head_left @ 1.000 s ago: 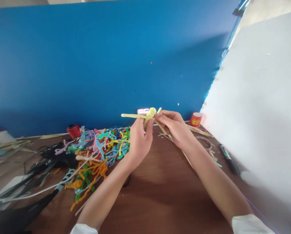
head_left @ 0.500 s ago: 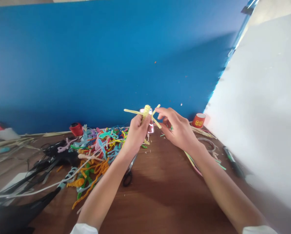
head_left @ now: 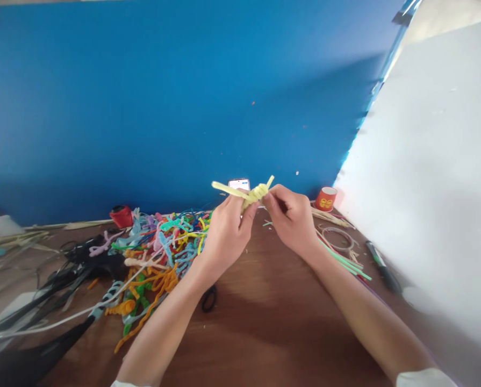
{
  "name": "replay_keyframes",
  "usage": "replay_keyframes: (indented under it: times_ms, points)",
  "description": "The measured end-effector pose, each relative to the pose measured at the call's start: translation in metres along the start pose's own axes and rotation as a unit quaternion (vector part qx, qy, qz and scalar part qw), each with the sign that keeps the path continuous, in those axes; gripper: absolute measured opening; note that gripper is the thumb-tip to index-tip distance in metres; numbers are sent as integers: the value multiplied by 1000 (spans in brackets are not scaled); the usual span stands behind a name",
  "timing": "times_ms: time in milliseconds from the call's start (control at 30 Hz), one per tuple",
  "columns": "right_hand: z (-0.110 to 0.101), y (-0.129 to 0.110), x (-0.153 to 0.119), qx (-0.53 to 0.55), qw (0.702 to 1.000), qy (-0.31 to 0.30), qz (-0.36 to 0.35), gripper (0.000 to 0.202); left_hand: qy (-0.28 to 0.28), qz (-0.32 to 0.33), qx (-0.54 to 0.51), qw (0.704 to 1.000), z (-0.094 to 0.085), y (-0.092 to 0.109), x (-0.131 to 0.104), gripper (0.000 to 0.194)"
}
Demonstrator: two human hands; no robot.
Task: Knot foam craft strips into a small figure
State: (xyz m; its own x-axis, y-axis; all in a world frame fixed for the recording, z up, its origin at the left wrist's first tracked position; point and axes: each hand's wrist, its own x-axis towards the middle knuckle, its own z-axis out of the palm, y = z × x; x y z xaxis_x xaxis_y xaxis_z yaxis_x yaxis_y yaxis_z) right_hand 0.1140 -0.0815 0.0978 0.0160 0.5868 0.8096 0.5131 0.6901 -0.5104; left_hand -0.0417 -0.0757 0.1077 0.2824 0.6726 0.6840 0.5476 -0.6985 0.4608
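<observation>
A pale yellow pipe cleaner piece [head_left: 258,192], coiled in the middle with straight ends sticking out, is held up in front of me. My left hand [head_left: 231,221] grips the coil's left part between thumb and fingers. My right hand [head_left: 291,217] pinches its right side, thumb and forefinger together; the exact spot is partly hidden by the fingers. One straight end points left above my left hand, and another points up at the right. Behind it a phone [head_left: 239,184] with a lit screen leans near the blue wall, partly covered by the hands.
Left lies a heap of coloured pipe cleaners [head_left: 163,242] beside a red spool [head_left: 121,216]. Scissors [head_left: 209,299] sit under my left forearm. At the right are a red paper cup [head_left: 326,199], green pipe cleaners [head_left: 347,262] and a marker [head_left: 379,260]. A white cable [head_left: 74,320] crosses the left side.
My right hand has closed in from the right and now pinches the yellow piece. The coil has tilted from upright to leaning right.
</observation>
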Motion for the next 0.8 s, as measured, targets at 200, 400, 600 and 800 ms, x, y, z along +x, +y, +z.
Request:
replay_keyframes:
  times_ms: [200, 400, 600, 800]
  points:
    - [-13, -11, 1, 203, 960, -56, 184, 45, 22, 122, 108, 986, 9, -3, -3, 23]
    - [-20, -10, 5, 277, 919, -98, 263, 40, -41, 7, -78, 996, 3, 2, 1, 20]
    - [-19, 2, 5, 142, 971, -78, 176, 18, -73, -159, -291, 941, 5, -6, 4, 33]
    - [-25, 12, 4, 17, 995, -54, -82, 20, -93, -231, -397, 884, 4, -7, 8, 37]
